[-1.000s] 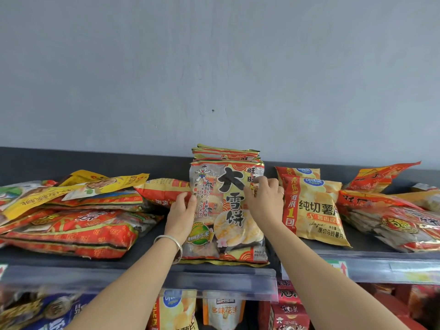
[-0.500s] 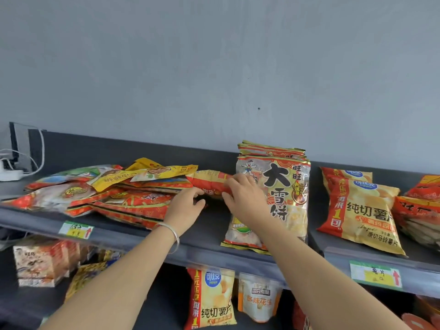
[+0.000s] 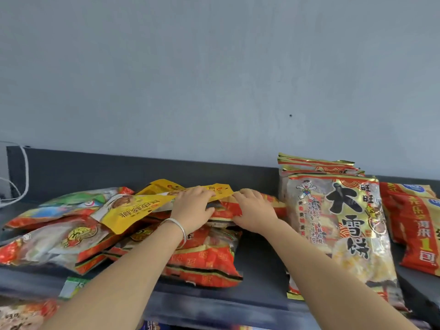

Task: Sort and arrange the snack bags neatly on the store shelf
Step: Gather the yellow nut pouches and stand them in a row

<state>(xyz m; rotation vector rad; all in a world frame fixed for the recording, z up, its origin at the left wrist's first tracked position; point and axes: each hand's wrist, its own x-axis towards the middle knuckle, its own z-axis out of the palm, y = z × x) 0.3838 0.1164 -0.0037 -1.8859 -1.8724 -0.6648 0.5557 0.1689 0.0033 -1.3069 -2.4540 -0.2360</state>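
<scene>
A red snack bag [image 3: 228, 208] lies on top of a loose pile at the middle of the dark shelf [image 3: 260, 270]. My left hand [image 3: 193, 206], with a silver bangle on the wrist, grips its left end, and its fingers lie over the edge of a yellow bag [image 3: 133, 211]. My right hand [image 3: 255, 210] grips the bag's right end, thumb low on the near side. To the right leans a tidy stack of large rice cracker bags [image 3: 338, 225]. Red and clear bags [image 3: 202, 259] lie jumbled under my left forearm.
More mixed bags, one green [image 3: 78, 203], spread to the left end of the shelf. Red and yellow chip bags [image 3: 416, 225] stand at the far right. A white cable [image 3: 23, 175] hangs at the left wall. A price label [image 3: 71, 287] sits on the shelf's front rail.
Both hands left the rice cracker stack and moved left onto the red bag in the pile. The view has swung left and closer.
</scene>
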